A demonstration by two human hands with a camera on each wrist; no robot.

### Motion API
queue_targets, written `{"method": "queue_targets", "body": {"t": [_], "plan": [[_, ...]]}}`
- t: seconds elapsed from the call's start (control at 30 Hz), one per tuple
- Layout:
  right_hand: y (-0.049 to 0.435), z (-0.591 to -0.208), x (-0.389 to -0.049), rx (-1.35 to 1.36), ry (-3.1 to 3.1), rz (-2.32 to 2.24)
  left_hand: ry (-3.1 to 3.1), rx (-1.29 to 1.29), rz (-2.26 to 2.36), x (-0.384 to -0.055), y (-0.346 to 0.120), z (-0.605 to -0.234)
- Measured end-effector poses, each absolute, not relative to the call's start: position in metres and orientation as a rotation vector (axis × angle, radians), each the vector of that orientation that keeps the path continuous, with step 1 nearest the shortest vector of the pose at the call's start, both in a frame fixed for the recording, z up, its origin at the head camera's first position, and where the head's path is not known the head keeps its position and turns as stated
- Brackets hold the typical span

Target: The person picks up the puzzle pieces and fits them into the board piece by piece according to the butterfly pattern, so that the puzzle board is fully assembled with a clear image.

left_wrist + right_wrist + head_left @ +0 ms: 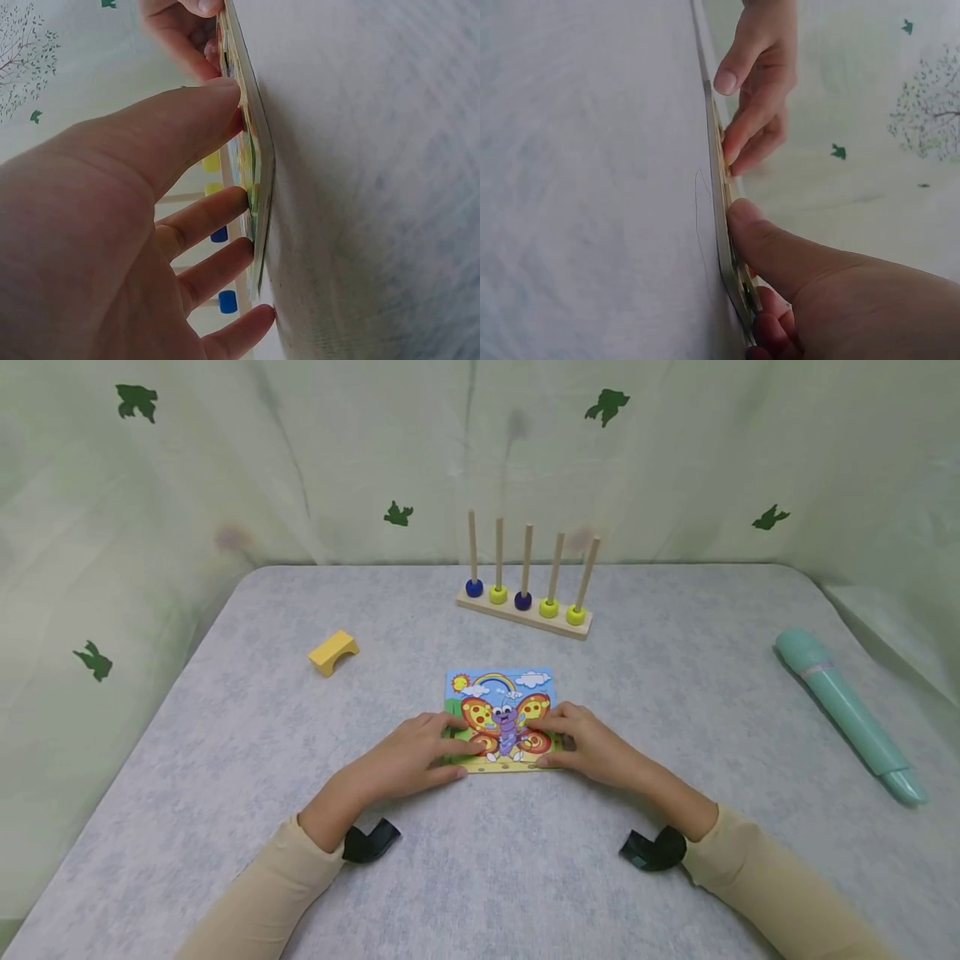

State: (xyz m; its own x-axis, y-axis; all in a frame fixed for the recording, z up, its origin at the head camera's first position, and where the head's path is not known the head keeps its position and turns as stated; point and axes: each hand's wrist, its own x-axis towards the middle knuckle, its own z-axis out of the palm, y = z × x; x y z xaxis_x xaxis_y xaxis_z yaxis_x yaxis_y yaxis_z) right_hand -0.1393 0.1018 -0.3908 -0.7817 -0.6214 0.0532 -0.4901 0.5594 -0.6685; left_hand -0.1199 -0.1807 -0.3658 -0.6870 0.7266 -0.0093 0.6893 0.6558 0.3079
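A butterfly picture puzzle board (504, 687) lies flat on the table in front of me, with a sun, rainbow and clouds along its top. My left hand (408, 752) rests over its left side, fingers spread and fairly straight, the fingertips touching the picture and its edge. On the right side my right hand (592, 745) touches the board with index finger and thumb, its other fingers bent by the right edge. The board's thin edge (261, 124) shows in the left wrist view. In the right wrist view the right thumb (754, 229) presses on the board's face.
Behind the board stands a wooden peg rack (525, 617) with blue and yellow beads on its upright pegs. A yellow arch block (333, 652) lies at the back left. A teal toy microphone (847, 710) lies at the right. A pale curtain (337, 460) hangs behind the table.
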Motion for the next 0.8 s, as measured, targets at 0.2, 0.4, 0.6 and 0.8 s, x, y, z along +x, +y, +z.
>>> {"method": "queue_targets", "body": {"t": [0.2,0.4,0.6,0.8], "plan": [[0.100,-0.392,-0.143,-0.949,2.579,-1.009,2.731,1.158,0.422,-0.119,-0.181,-0.365],[0.099,-0.390,-0.142,-0.994,2.645,-0.932,2.728,1.152,0.418,-0.119,-0.181,-0.366],[0.099,-0.386,-0.137,-1.010,2.775,-0.742,2.727,1.140,0.421,-0.119,-0.181,-0.366],[0.101,-0.381,-0.133,-0.968,2.732,-0.622,2.727,1.156,0.431,-0.120,-0.182,-0.368]]}}
